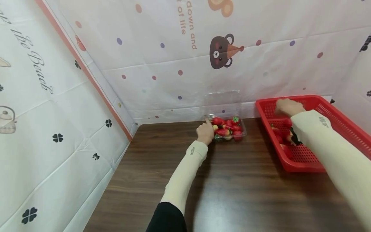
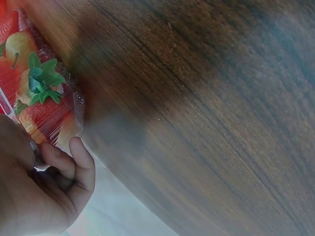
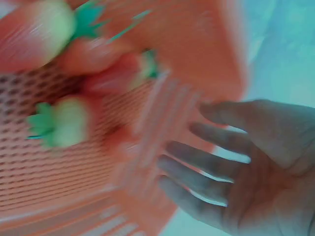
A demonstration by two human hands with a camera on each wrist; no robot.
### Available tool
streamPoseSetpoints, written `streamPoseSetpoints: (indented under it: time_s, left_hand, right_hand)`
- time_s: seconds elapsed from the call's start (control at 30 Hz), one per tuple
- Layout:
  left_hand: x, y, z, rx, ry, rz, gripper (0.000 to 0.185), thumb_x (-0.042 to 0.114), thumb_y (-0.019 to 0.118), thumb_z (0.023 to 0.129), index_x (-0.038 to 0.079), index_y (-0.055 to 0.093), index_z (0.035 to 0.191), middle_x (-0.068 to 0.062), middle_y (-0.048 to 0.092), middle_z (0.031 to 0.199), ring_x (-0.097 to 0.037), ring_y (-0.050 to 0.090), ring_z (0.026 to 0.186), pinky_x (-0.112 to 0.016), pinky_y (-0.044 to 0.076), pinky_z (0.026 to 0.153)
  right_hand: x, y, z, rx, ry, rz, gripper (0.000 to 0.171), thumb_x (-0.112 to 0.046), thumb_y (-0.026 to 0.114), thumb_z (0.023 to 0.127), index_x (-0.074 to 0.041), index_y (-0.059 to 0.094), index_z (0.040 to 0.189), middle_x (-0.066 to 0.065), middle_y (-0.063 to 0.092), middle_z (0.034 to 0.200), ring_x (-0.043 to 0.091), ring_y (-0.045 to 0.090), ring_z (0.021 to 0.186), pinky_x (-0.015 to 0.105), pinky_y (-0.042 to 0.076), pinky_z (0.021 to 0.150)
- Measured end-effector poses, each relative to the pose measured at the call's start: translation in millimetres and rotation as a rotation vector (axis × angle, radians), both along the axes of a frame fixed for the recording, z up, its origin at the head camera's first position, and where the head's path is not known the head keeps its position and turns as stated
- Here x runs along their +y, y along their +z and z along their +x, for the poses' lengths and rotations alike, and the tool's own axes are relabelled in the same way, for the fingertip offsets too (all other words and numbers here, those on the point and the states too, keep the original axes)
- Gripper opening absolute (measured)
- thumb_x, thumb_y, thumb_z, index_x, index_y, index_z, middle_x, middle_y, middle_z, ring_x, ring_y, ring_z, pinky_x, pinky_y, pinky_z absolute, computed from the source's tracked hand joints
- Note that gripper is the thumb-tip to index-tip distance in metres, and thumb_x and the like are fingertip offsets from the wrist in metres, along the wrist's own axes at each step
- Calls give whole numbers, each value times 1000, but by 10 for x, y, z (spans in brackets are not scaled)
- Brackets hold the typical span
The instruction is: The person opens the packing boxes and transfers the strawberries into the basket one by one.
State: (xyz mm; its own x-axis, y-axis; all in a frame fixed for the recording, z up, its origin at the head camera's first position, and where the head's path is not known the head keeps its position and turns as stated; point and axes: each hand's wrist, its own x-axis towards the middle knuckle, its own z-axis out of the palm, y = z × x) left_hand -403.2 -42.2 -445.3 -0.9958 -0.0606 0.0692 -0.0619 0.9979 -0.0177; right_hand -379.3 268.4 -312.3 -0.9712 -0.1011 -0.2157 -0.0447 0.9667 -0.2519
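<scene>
Left hand [image 1: 205, 132] curled on the near-left corner of the clear box [image 1: 229, 129] of strawberries [image 1: 224, 127], at the table's [image 1: 232, 193] far edge. Right hand [image 1: 285, 107] with fingers loosely spread, holding nothing, over the red basket's [image 1: 333, 112] far-left corner, at the right edge.
</scene>
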Motion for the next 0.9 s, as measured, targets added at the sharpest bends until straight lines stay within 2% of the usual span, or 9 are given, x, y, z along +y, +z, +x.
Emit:
streamPoseSetpoints:
  time_s: [0.13,0.23,0.33,0.4,0.47,0.6,0.7,0.8,0.9]
  left_hand:
    - [6,74,53,-31,-1,7,57,28,50,103,7,37,155,-8,74,118,-22,75,98,-37,61,74]
    - [10,77,51,-33,-9,-4,58,28,49,104,7,36,156,-8,74,118,-22,75,97,-37,61,73]
    - [16,94,65,-32,-14,-23,59,29,52,103,7,36,155,-7,74,115,-21,75,94,-36,60,70]
    - [19,101,76,-30,-12,-30,59,30,53,103,7,37,155,-7,75,113,-20,75,92,-36,60,69]
    - [10,98,80,-26,-8,-29,59,30,53,103,7,37,155,-6,75,113,-20,75,91,-36,60,68]
    - [12,70,100,0,-8,-10,55,29,50,104,7,40,154,-7,75,113,-21,75,92,-37,60,70]
    - [20,62,103,16,-3,-6,53,28,47,105,8,41,153,-6,76,114,-20,76,93,-36,60,69]
    - [15,75,90,12,-5,-16,52,29,46,105,8,42,153,-6,76,114,-19,76,92,-35,60,67]
    - [-3,17,22,29,-11,-30,51,28,46,104,9,44,151,-5,76,110,-19,75,89,-34,58,64]
  right_hand:
    - [-357,64,-194,185,29,-12,17,-11,57,91,5,58,86,21,56,79,37,53,77,56,50,72]
    - [-645,17,-301,258,180,-14,23,-11,56,91,10,64,97,29,66,92,43,62,87,59,52,81]
    - [-924,-121,-342,231,381,-3,37,-10,59,92,13,62,121,35,65,117,51,62,110,59,50,97]
    - [-1088,-234,-333,166,466,10,46,-9,60,94,15,55,133,38,57,132,54,53,125,60,44,108]
    - [-1227,-343,-326,102,512,39,49,-10,62,95,15,52,137,38,56,133,53,52,128,58,43,110]
    - [-1387,-485,-280,39,498,116,30,-6,61,95,11,63,119,28,65,112,38,62,101,48,53,92]
    - [-1437,-524,-255,55,463,163,17,-1,60,92,7,67,105,23,65,103,31,58,88,43,53,81]
    - [-1458,-532,-252,81,424,187,20,4,59,91,8,68,108,32,61,121,40,61,105,49,55,89]
    - [-1470,-529,-266,76,395,211,21,5,60,90,9,68,109,40,50,135,50,53,122,56,51,101]
